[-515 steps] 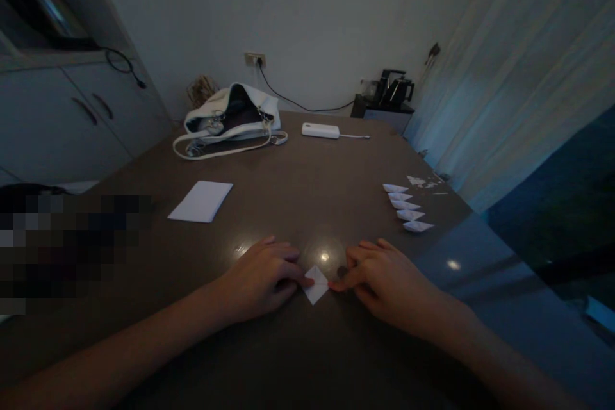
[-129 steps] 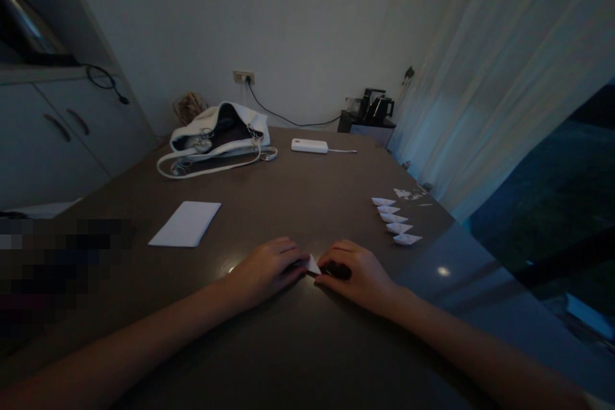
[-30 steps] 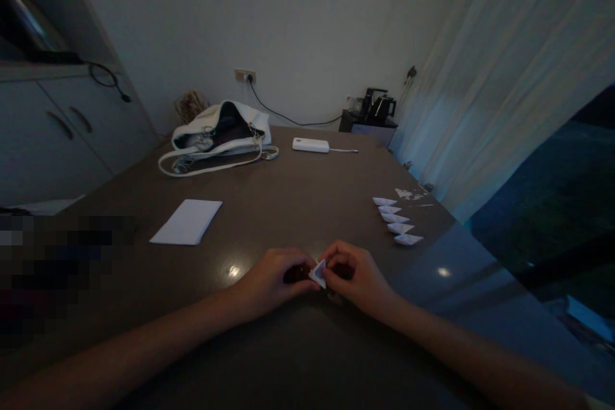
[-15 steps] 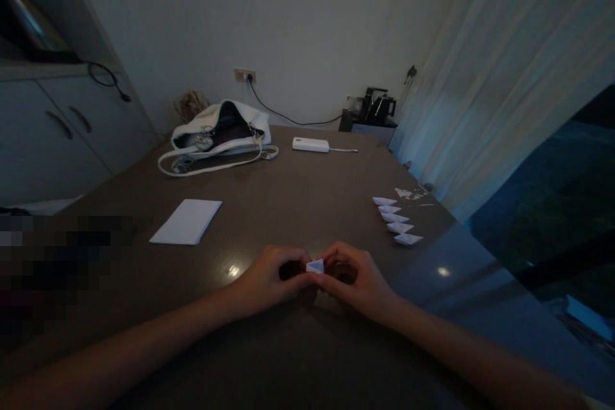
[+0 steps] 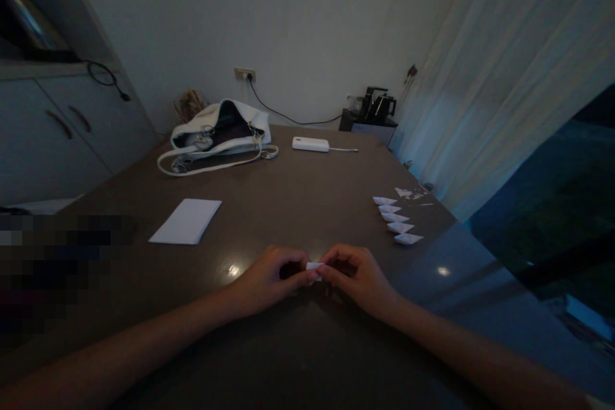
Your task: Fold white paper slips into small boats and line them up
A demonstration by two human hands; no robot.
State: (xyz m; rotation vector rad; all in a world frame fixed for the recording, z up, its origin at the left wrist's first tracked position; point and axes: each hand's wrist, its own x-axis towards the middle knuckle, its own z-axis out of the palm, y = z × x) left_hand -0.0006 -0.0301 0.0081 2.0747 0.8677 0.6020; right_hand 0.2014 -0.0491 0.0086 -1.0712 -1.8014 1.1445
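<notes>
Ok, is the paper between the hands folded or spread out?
Folded: the white paper shows as a short band with a sliver below, pinched between the left hand and right hand, which hide its exact shape.

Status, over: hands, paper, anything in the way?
Left hand and right hand both pinching small folded paper. Paper partly covered. Row of folded pieces off right, flat white paper off left, both apart from hands.

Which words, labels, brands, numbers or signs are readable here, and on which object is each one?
No readable text anywhere.
Small folded white paper held by left hand and right hand: none visible.
Flat white rectangular paper stack: none visible.
White oblong device with cable: dark mark, too small to read.
</notes>
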